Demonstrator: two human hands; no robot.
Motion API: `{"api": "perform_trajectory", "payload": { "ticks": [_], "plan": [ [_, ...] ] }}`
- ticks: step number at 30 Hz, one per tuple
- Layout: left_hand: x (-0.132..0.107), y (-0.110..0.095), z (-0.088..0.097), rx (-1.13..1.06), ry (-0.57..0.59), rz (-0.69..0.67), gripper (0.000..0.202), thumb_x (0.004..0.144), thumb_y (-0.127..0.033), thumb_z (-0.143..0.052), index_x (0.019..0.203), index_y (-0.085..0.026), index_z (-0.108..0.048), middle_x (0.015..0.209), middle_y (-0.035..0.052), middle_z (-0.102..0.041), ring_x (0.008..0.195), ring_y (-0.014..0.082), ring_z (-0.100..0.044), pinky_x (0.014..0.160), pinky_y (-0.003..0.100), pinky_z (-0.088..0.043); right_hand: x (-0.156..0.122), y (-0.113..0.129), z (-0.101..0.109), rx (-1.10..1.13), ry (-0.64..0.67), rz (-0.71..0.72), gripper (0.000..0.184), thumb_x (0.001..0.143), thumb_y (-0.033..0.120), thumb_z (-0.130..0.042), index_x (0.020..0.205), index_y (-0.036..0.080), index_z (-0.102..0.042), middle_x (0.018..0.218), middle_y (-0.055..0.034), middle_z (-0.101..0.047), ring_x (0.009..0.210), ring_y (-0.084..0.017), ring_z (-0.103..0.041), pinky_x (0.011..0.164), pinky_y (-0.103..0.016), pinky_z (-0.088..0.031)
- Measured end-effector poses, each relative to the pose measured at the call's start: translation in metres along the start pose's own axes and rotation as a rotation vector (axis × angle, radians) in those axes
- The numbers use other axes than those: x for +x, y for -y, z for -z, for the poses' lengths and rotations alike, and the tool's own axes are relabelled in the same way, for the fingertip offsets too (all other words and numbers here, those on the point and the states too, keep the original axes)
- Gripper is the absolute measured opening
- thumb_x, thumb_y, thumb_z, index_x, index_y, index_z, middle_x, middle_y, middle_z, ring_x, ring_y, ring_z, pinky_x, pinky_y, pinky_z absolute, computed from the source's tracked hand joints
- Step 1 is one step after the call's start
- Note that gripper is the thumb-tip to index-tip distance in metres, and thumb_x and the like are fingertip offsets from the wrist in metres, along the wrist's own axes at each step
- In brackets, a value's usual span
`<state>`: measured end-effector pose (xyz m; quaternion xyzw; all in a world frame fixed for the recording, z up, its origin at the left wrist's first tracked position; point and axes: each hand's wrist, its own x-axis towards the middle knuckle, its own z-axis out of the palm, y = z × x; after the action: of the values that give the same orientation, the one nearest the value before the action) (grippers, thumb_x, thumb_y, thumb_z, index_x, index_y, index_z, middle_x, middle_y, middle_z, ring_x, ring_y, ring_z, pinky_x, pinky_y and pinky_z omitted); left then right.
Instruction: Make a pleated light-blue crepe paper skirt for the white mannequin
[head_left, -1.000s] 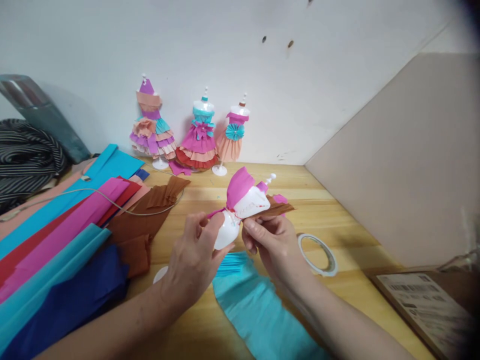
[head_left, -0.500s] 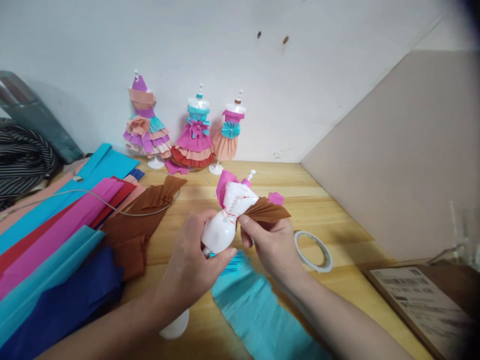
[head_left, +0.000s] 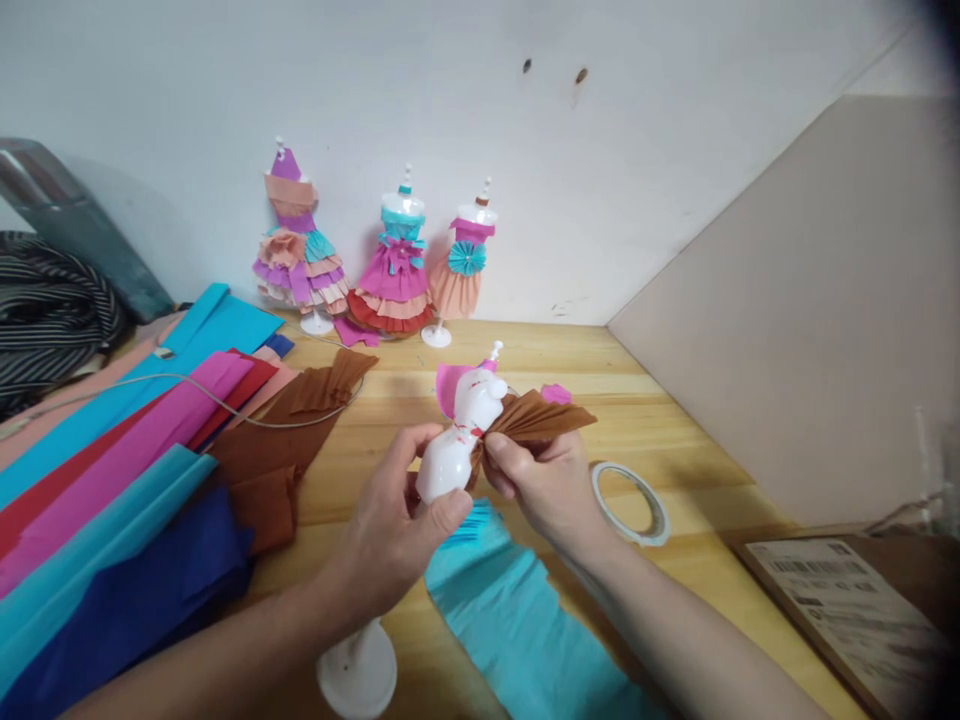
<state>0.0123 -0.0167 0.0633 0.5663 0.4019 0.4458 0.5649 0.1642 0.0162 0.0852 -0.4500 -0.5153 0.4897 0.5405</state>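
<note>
A small white mannequin point(head_left: 446, 462) lies tilted in my left hand point(head_left: 397, 520), whose fingers and thumb wrap round its lower body. Its round base point(head_left: 358, 672) shows below my left wrist. Red marks run round the waist, and pink paper point(head_left: 451, 388) sticks out behind the chest. My right hand point(head_left: 547, 485) pinches gathered brown crepe paper point(head_left: 541, 415) against the waist; the pleats fan out to the right. Below both hands lies a strip of turquoise crepe paper point(head_left: 517, 610), pleated at its upper end.
Three mannequins in paper dresses point(head_left: 394, 275) stand by the wall. Folded coloured papers point(head_left: 120, 450) and brown crepe paper point(head_left: 277, 440) cover the left side. A tape roll point(head_left: 631, 503) lies right of my hand, near a cardboard box point(head_left: 847, 600).
The mannequin has turned in my left hand, and its base has swung further into view. The brown paper stays pinched at the waist, its fan shifted slightly right.
</note>
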Motion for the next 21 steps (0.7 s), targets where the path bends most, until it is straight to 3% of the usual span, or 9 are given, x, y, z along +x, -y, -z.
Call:
{"api": "perform_trajectory", "payload": {
  "ticks": [7,12,21],
  "plan": [
    [0.000,0.001,0.003,-0.068,0.077,-0.002,0.046,0.087,-0.043,-0.055,0.125,-0.020,-0.043,0.080,-0.0006,-0.053,0.054,0.0068,-0.041,0.046,0.019,-0.033,0.000,0.000,0.004,-0.030,0.058,-0.009,0.024,0.069,0.028,-0.062,0.054,0.020,-0.044,0.033,0.0096,-0.039,0.029,-0.004,-0.030,0.032,-0.018,-0.024],
    [0.000,0.001,0.006,-0.045,0.098,-0.013,0.050,0.089,-0.047,-0.051,0.129,-0.019,-0.042,0.065,-0.0043,-0.046,0.052,0.0083,-0.040,0.046,0.019,-0.032,-0.001,-0.001,0.008,-0.043,0.095,0.000,0.030,0.072,0.031,-0.062,0.052,0.021,-0.043,0.033,0.0090,-0.038,0.029,-0.004,-0.029,0.033,-0.020,-0.021],
    [-0.001,0.003,0.010,0.063,0.115,-0.043,0.057,0.093,-0.052,-0.041,0.137,-0.017,-0.038,0.060,-0.0037,-0.046,0.051,0.0105,-0.039,0.048,0.023,-0.033,0.000,-0.007,0.016,0.038,0.209,0.019,0.035,0.080,0.039,-0.062,0.056,0.019,-0.045,0.036,0.0092,-0.039,0.031,-0.004,-0.029,0.036,-0.020,-0.024]
  ]
}}
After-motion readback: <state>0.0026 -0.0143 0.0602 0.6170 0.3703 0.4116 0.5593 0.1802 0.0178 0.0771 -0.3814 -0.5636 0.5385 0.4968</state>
